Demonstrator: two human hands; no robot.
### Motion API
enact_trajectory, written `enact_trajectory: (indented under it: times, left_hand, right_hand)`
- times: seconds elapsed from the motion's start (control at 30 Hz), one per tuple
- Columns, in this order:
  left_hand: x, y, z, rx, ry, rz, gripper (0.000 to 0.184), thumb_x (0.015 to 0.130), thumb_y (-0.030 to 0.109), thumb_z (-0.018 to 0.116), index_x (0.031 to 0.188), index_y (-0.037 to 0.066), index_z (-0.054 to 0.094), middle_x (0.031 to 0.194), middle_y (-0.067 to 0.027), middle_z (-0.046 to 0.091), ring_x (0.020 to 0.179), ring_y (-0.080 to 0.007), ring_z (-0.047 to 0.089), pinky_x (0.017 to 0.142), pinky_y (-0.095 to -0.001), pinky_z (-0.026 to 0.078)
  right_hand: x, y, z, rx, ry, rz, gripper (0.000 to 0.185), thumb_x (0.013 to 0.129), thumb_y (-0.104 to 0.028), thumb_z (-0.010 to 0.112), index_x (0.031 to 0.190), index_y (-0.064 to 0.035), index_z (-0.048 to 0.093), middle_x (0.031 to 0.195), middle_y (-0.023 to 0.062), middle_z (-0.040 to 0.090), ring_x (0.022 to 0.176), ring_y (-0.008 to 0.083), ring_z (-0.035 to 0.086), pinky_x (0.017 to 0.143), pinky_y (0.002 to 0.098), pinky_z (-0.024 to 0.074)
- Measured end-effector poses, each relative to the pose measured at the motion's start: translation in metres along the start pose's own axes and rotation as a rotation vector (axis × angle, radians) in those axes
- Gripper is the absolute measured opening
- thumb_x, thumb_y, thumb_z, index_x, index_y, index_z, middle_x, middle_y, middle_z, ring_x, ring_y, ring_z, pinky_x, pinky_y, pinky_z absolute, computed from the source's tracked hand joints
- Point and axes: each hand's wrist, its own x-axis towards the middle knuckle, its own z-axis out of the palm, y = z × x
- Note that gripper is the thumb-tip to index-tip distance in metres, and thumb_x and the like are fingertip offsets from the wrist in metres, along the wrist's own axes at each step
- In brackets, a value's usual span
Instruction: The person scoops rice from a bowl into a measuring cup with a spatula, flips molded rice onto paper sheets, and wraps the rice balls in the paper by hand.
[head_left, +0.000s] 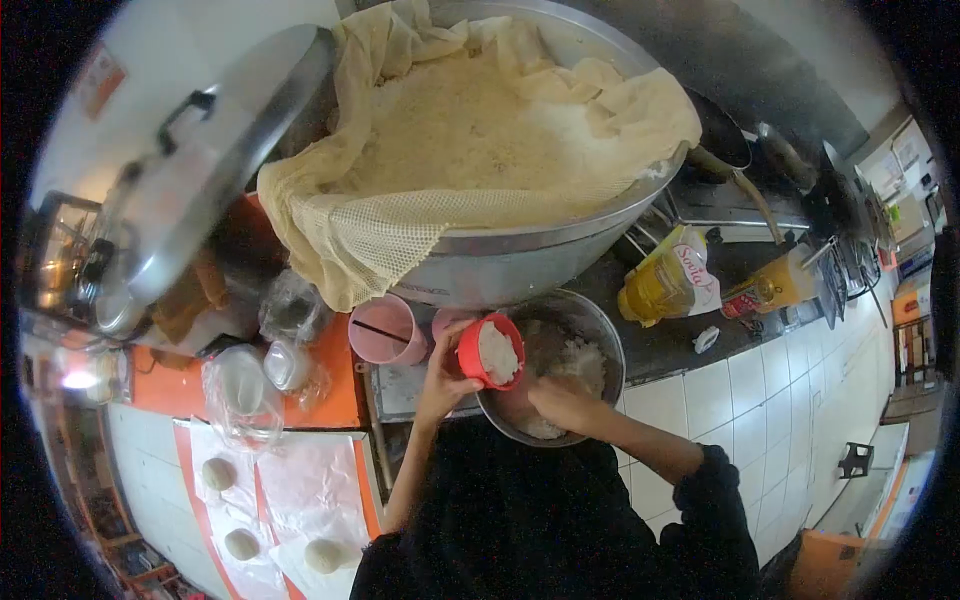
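Observation:
My left hand (pixel 448 375) is wrapped round a small red cup (pixel 470 360), tilted so its opening faces me. White rice (pixel 498 352) fills the cup. Beside it, a metal bowl (pixel 615 345) holds more loose white rice (pixel 585 362). My right hand (pixel 560 403) reaches down inside this bowl, low against the rice; its fingers are blurred and partly hidden. A pink cup (pixel 385 330) with a dark stick across it stands left of my left hand. Behind the bowl rises a big metal pot (pixel 520 258), lined with pale mesh cloth (pixel 350 235) and full of rice.
Three round rice mounds (pixel 323 556) sit on white paper sheets (pixel 310 480) at lower left. A large metal lid (pixel 220 170) leans left of the pot. Plastic-wrapped containers (pixel 240 385) stand on the orange counter (pixel 330 375). Yellow oil pouches (pixel 665 280) and a stove are at right.

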Motion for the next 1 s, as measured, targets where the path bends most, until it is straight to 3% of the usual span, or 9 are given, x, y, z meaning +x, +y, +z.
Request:
enact_trajectory:
  times: [0.07,0.17,0.27,0.37,0.47,0.6,0.77,1.0]
  left_hand:
    - [-0.002,-0.004,0.001,-0.015,0.025,0.058,0.1,0.051,0.035,0.087,0.129,-0.001,0.037,0.126,-0.0099,0.047,0.118,-0.0219,0.044,0.101,-0.0356,0.033]
    - [-0.005,-0.015,0.002,0.019,0.033,0.126,0.101,0.051,0.039,0.086,0.129,-0.002,0.037,0.125,-0.0104,0.047,0.118,-0.0223,0.044,0.101,-0.0361,0.033]
    - [-0.005,-0.013,0.01,0.037,0.046,0.139,0.103,0.053,0.048,0.083,0.129,-0.002,0.036,0.125,-0.0115,0.047,0.118,-0.0225,0.044,0.101,-0.0364,0.032]
    - [-0.001,-0.014,0.024,0.07,0.151,0.191,0.103,0.056,0.058,0.077,0.129,-0.003,0.036,0.125,-0.0129,0.045,0.119,-0.0228,0.043,0.101,-0.0365,0.032]
    - [-0.006,-0.023,0.035,0.109,0.283,0.253,0.104,0.06,0.065,0.07,0.129,-0.003,0.035,0.126,-0.0139,0.043,0.118,-0.0234,0.042,0.1,-0.0365,0.032]
    - [-0.009,-0.037,0.035,0.117,0.36,0.284,0.104,0.063,0.073,0.061,0.128,-0.003,0.034,0.126,-0.0145,0.041,0.118,-0.0242,0.041,0.1,-0.0364,0.032]
    - [-0.013,-0.037,0.037,0.15,0.383,0.303,0.103,0.063,0.074,0.059,0.129,-0.001,0.032,0.125,-0.0139,0.041,0.119,-0.0243,0.04,0.099,-0.0369,0.032]
    - [-0.01,-0.01,0.026,0.086,0.303,0.259,0.091,0.065,0.054,0.074,0.128,0.004,0.032,0.127,-0.0126,0.04,0.117,-0.0235,0.043,0.098,-0.0376,0.036]
  right_hand:
    - [-0.013,0.004,-0.033,0.041,-0.219,-0.045,0.02,0.079,-0.016,0.052,0.076,0.0,0.064,0.077,0.0203,0.063,0.075,0.0337,0.064,0.065,0.0462,0.0506]
    - [-0.003,0.011,-0.102,0.142,-0.351,0.195,0.022,0.081,-0.017,0.053,0.08,0.001,0.065,0.078,0.021,0.063,0.075,0.0314,0.065,0.065,0.0453,0.0502]
    - [0.016,0.07,-0.049,-0.034,-0.041,0.212,0.027,0.084,-0.023,0.053,0.084,0.0004,0.066,0.076,0.0217,0.063,0.072,0.0313,0.064,0.064,0.0446,0.0497]
    - [0.027,0.081,-0.041,0.063,-0.418,-0.054,0.033,0.086,-0.031,0.053,0.082,-0.001,0.067,0.068,0.0167,0.063,0.06,0.0268,0.063,0.056,0.0392,0.0493]
    - [0.033,0.076,-0.053,0.369,-0.667,0.231,0.039,0.084,-0.039,0.055,0.081,-0.0018,0.066,0.059,0.0085,0.059,0.049,0.0181,0.056,0.048,0.0322,0.0454]
    - [0.053,0.1,-0.027,0.426,-0.812,0.201,0.041,0.085,-0.043,0.055,0.077,-0.0043,0.063,0.054,0.002,0.054,0.044,0.0106,0.049,0.04,0.0264,0.039]
    - [0.076,0.107,0.031,0.717,-1.053,0.08,0.045,0.086,-0.049,0.053,0.068,-0.0073,0.059,0.052,-0.0009,0.05,0.04,0.0074,0.043,0.035,0.0231,0.0324]
    - [0.045,0.093,-0.038,0.853,-0.824,0.034,0.04,0.089,-0.038,0.054,0.07,-0.0037,0.06,0.054,-0.0012,0.051,0.039,0.0046,0.042,0.034,0.0201,0.0296]
